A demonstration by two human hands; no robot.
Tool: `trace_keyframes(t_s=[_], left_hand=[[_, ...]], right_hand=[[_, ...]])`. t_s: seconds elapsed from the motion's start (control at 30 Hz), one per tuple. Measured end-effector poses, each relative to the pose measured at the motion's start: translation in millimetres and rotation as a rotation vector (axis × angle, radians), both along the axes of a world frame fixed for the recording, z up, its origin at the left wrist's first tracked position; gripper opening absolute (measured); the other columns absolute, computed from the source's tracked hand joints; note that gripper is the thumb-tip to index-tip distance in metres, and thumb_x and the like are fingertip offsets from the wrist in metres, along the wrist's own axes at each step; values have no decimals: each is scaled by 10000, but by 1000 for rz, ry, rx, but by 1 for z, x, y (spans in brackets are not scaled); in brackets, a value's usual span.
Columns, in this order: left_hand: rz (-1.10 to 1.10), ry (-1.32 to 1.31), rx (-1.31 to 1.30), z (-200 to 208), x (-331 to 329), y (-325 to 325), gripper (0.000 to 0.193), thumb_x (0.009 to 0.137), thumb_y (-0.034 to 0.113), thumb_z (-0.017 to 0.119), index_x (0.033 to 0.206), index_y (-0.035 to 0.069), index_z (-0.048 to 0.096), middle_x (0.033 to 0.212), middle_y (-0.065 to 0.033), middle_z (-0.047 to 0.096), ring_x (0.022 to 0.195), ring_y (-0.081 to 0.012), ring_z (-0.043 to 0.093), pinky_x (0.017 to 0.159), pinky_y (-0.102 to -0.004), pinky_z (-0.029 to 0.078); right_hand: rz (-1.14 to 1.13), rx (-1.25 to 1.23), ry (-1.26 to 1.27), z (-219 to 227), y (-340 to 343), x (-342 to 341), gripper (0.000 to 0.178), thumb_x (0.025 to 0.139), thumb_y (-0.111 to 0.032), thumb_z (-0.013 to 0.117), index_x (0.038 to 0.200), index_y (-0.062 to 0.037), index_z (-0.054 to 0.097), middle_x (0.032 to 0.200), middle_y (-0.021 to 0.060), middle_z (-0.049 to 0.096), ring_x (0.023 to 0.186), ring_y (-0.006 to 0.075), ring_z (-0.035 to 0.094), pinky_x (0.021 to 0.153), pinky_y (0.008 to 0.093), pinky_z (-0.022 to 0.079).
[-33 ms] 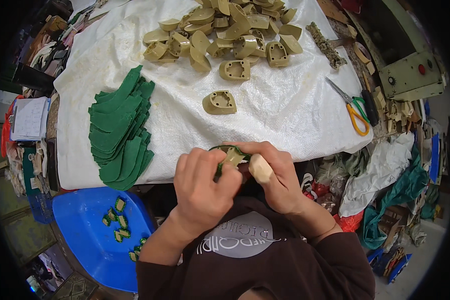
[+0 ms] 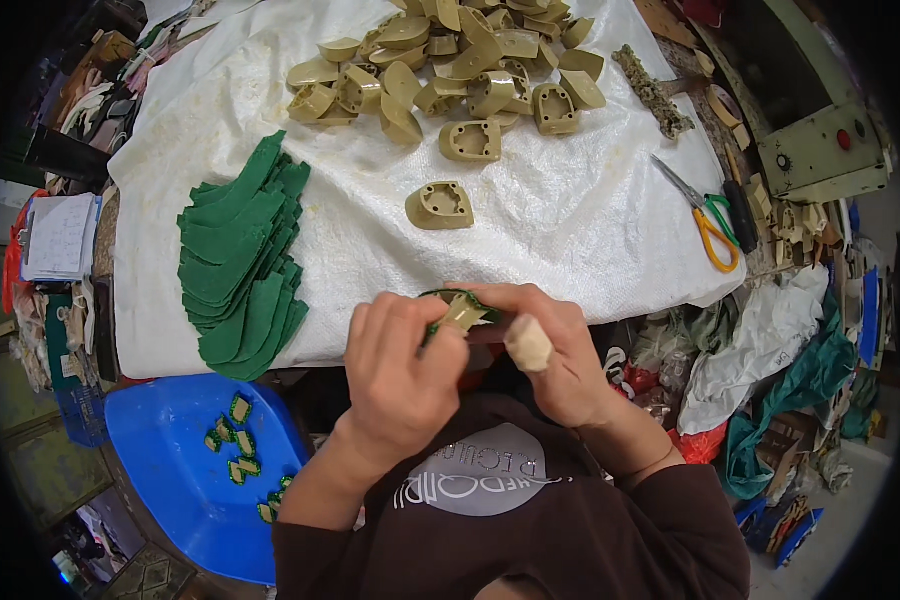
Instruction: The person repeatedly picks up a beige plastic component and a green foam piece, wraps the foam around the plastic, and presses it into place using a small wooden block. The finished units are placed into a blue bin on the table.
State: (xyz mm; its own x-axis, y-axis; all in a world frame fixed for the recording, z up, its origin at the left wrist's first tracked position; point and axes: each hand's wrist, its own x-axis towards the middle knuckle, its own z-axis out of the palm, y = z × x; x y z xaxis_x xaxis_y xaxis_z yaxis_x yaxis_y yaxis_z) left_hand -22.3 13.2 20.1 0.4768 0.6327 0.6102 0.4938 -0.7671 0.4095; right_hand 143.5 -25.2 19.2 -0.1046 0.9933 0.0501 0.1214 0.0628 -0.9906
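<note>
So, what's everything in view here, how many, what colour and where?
Sheet: one, white, centre
Held piece: one, tan and green, centre
Rod: one, pale, end showing right of it
Hollow pieces: many, tan, sheet's far side
Fabric pieces: one stack, green, sheet's left
Scissors: one, orange and green handles, sheet's right
Basin: one, blue, lower left
Covered pieces: several, green and tan, in basin
Clipboard: one, white papers, far left
Box: one, grey-green, upper right
Sack: one, white, right
Other clutter: uncountable, mixed, both sides
Shirt: one, dark brown, bottom
Left hand: one, bare, gripping the held piece
Right hand: one, bare, around the rod
</note>
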Motion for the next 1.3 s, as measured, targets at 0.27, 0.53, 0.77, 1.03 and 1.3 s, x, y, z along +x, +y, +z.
trace_keyframes(t_s=[0.27, 0.53, 0.77, 1.03, 1.3], left_hand=[[-279, -603, -468, -22, -3, -7, 168, 810, -62, 644, 843, 10, 496, 913, -152, 610, 871, -267, 621, 770, -337, 511], [-207, -394, -398, -21, -8, -5, 162, 824, -36, 644, 868, 24, 499, 927, -157, 607, 827, -226, 603, 714, -306, 492], [-80, -879, -712, -21, 5, -10, 173, 838, 12, 659, 915, 1, 504, 963, -162, 598, 849, -156, 579, 777, -269, 457], [-31, -856, -771, -22, 14, -11, 190, 835, 46, 682, 915, -3, 517, 975, -146, 601, 875, -127, 570, 778, -261, 459], [88, -480, -408, -10, 15, -8, 174, 769, 113, 753, 845, 44, 612, 1107, -151, 555, 959, -228, 522, 822, -335, 422]], right_hand=[[276, -374, 382, -8, 36, 28, 369, 769, -92, 731, 1090, 18, 586, 1034, 91, 630, 939, 151, 608, 858, 297, 495], [243, -448, 328, -6, 42, 21, 451, 775, -89, 717, 1178, 5, 537, 1115, 144, 610, 947, 141, 615, 817, 292, 511], [134, 260, 211, -12, 35, 13, 316, 832, -59, 583, 1145, -31, 555, 1057, 81, 607, 958, 218, 552, 882, 349, 404], [3, 439, -111, -7, 38, 2, 195, 744, 2, 582, 926, -62, 553, 922, 67, 574, 904, 273, 481, 825, 365, 354], [-32, 578, -365, -2, 30, 8, 164, 778, -169, 655, 860, -75, 549, 905, 53, 555, 950, 262, 457, 860, 392, 329]])
